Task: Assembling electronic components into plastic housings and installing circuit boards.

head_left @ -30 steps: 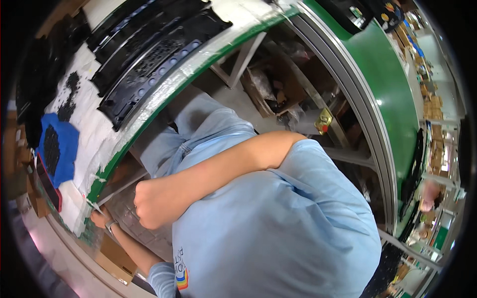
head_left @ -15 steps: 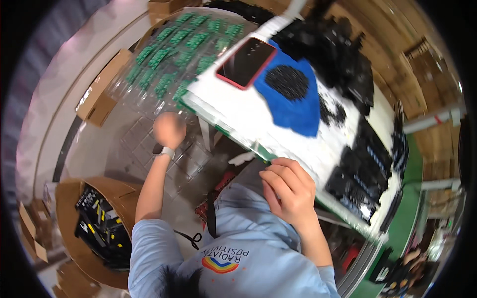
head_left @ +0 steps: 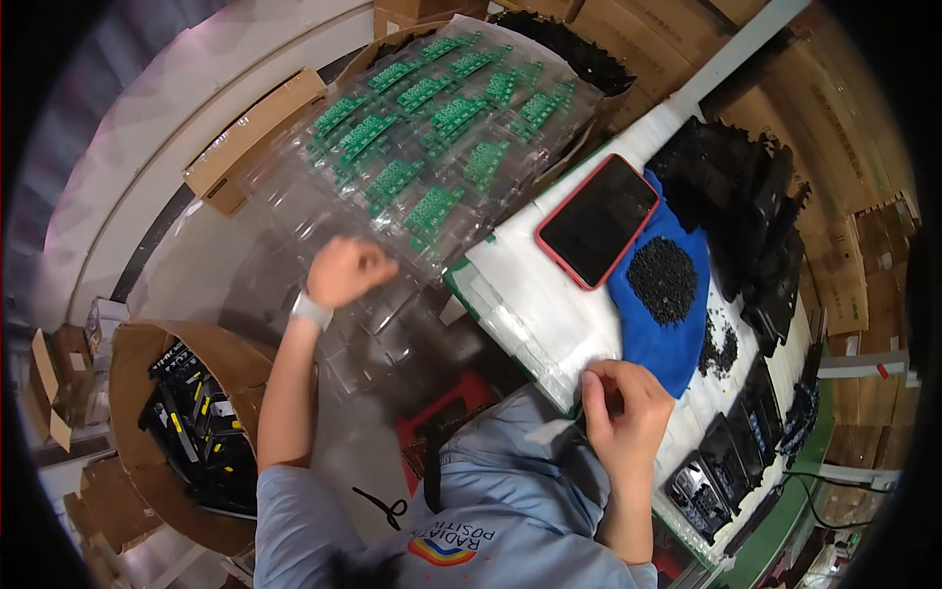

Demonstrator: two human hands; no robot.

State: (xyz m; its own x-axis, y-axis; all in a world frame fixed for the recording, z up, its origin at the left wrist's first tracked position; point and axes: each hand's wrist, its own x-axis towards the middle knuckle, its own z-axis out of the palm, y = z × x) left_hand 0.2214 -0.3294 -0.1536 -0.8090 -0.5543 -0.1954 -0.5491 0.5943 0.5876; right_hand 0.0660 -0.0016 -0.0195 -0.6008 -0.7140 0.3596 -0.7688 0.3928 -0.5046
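Observation:
My left hand (head_left: 345, 271) is over the near edge of a stack of clear plastic trays (head_left: 294, 211). Its fingers are loosely bent and apart, a little blurred, with nothing visible in them. Rows of green circuit boards (head_left: 432, 208) lie in the trays just beyond it. My right hand (head_left: 628, 407) is at the near edge of the white-covered table (head_left: 535, 294), thumb and fingers drawn together; whatever they might hold is hidden. Beyond that hand lies a blue cloth (head_left: 653, 344) bearing a heap of small black pieces (head_left: 662, 282).
A red-cased phone (head_left: 599, 221) lies on the table beside the cloth. Black plastic parts (head_left: 751, 206) pile up at the back, and black housings (head_left: 721, 471) line the right side. At lower left stands an open cardboard box (head_left: 137, 422) of black and yellow parts.
The view has swung, so table and trays appear farther right and lower. My left hand's fingers have turned toward the boards and loosened. My right hand remains at the table edge.

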